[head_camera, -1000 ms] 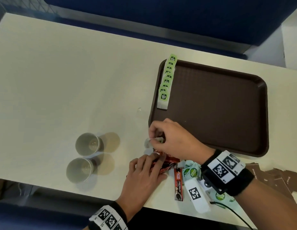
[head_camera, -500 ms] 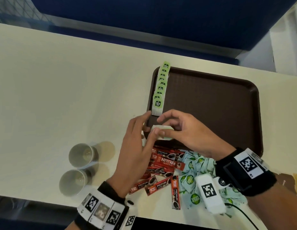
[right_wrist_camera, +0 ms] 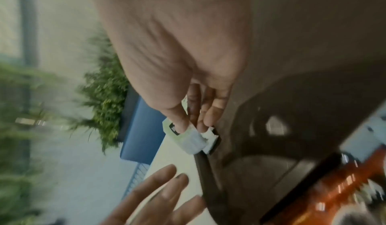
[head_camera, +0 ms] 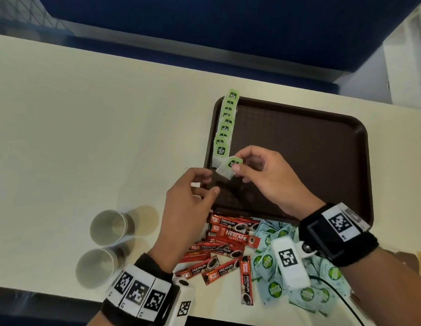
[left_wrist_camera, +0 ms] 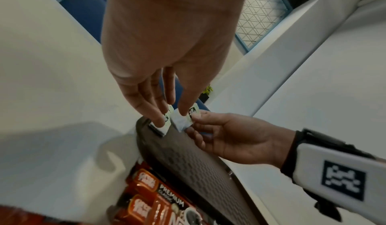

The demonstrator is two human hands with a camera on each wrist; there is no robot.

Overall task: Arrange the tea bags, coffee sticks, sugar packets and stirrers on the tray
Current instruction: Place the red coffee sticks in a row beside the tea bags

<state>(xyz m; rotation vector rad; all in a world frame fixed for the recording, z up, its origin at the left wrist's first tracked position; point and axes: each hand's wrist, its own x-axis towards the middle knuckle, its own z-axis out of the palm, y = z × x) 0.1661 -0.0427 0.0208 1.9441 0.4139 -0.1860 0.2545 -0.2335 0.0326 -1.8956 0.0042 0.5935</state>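
Note:
My right hand (head_camera: 237, 162) pinches a green-labelled tea bag (head_camera: 227, 169) between thumb and fingers, just above the front left part of the brown tray (head_camera: 299, 149). The bag (left_wrist_camera: 183, 121) hangs right below the last of several tea bags (head_camera: 224, 128) lined along the tray's left rim. My left hand (head_camera: 210, 182) hovers beside it over the tray's left edge, fingers relaxed and holding nothing. Red coffee sticks (head_camera: 228, 250) and pale green sugar packets (head_camera: 273, 290) lie in loose piles on the table in front of the tray.
Two grey paper cups (head_camera: 110, 228) (head_camera: 95, 267) stand on the cream table (head_camera: 87, 137) to the left of my left wrist. A blue partition (head_camera: 204, 31) runs behind the table's far edge. Most of the tray floor is bare.
Both hands came up from the pile near the table's front to the tray's left edge, the right one bringing the tea bag. My left hand, which touched the bag, has drawn back.

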